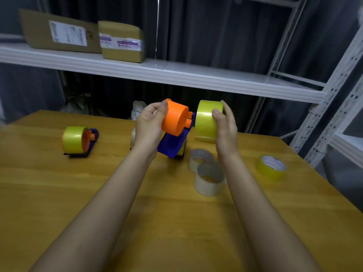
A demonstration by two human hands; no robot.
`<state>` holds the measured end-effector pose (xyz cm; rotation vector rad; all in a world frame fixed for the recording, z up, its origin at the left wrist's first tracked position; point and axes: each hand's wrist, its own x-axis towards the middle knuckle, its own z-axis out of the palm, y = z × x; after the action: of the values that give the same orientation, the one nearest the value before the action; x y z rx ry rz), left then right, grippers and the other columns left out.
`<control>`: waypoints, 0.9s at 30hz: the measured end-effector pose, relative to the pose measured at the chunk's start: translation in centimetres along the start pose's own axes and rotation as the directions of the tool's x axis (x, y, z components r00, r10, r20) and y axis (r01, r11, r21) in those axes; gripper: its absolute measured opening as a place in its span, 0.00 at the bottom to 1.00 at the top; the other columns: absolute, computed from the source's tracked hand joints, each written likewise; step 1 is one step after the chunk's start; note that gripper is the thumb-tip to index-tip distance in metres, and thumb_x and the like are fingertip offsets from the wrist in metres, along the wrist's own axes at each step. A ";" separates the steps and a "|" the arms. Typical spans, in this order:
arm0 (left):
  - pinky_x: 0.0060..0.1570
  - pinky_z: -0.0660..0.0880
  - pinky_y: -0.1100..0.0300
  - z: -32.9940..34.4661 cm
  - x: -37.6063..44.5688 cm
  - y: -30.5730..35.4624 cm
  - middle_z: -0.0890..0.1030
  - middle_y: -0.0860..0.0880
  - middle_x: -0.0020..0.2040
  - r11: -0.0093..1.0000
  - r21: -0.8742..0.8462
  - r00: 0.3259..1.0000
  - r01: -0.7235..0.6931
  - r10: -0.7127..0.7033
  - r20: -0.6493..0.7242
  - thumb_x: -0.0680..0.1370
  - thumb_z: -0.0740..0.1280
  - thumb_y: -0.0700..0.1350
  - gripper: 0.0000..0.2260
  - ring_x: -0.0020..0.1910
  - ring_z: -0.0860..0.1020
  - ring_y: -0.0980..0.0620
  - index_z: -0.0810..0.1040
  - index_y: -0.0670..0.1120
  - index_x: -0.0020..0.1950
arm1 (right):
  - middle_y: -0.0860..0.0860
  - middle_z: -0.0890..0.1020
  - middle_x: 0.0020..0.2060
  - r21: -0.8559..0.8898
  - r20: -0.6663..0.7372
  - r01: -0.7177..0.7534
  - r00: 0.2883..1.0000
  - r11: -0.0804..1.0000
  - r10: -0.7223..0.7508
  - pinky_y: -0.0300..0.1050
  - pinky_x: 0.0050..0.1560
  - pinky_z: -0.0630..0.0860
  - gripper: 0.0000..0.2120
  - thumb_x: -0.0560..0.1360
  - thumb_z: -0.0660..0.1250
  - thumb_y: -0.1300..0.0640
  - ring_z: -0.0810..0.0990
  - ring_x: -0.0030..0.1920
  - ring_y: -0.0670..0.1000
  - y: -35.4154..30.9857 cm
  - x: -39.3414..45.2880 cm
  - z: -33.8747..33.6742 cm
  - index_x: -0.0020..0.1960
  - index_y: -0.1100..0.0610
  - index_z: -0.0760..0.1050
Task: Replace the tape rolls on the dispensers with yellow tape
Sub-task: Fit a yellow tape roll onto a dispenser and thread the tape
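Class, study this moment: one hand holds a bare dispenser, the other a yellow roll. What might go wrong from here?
1. The right hand holds the yellow roll apart from the orange hub; if it goes on crooked, it may jam.
2. The left hand holds the dispenser tilted above the table; a hard push could twist it loose.
3. The clear rolls lie right below and could be knocked.

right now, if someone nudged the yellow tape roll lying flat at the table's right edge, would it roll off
Probably not: the yellow tape roll lies flat on its side, so it would likely slide across the wooden table rather than roll. Its glossy film may slip easily, and that edge looks close.
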<state>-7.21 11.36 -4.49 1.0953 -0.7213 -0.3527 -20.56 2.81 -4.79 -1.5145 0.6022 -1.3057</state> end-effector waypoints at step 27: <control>0.39 0.74 0.64 -7.8 -5.2 -7.0 0.82 0.54 0.39 0.962 -0.104 0.959 0.253 -0.234 0.161 0.79 0.60 0.39 0.08 0.40 0.78 0.56 0.77 0.48 0.51 | 0.32 0.69 0.50 0.010 0.083 -0.239 0.968 0.971 0.237 0.19 0.38 0.67 0.12 0.81 0.58 0.50 0.70 0.41 0.20 8.7 -8.2 4.1 0.63 0.42 0.61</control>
<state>-5.04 16.69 -14.68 1.0499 -0.6858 -0.6871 -17.18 8.11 -15.74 -1.4243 0.6933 -1.0583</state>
